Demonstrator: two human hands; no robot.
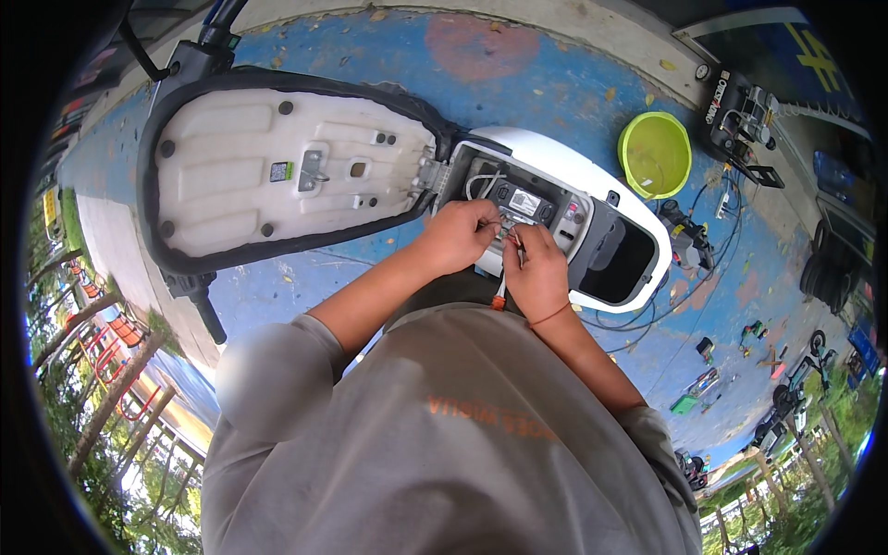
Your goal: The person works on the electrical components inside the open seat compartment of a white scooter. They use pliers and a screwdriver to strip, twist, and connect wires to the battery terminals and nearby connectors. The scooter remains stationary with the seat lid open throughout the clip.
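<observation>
Grey shirt point(444, 370) foremost, both hands point(455, 239) point(536, 270) pinch thin wires point(509, 237) between raised seat point(231, 176) and basin point(652, 146).

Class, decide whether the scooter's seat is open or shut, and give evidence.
Open: the seat lies swung back on its hinge, underside toward the camera, leaving the compartment and its dark boxed unit uncovered.

hands point(458, 237) — close together, fingers point(487, 215) pinched | forearms point(384, 294) — converging inward | exact fingertip contact hard to tell
</observation>
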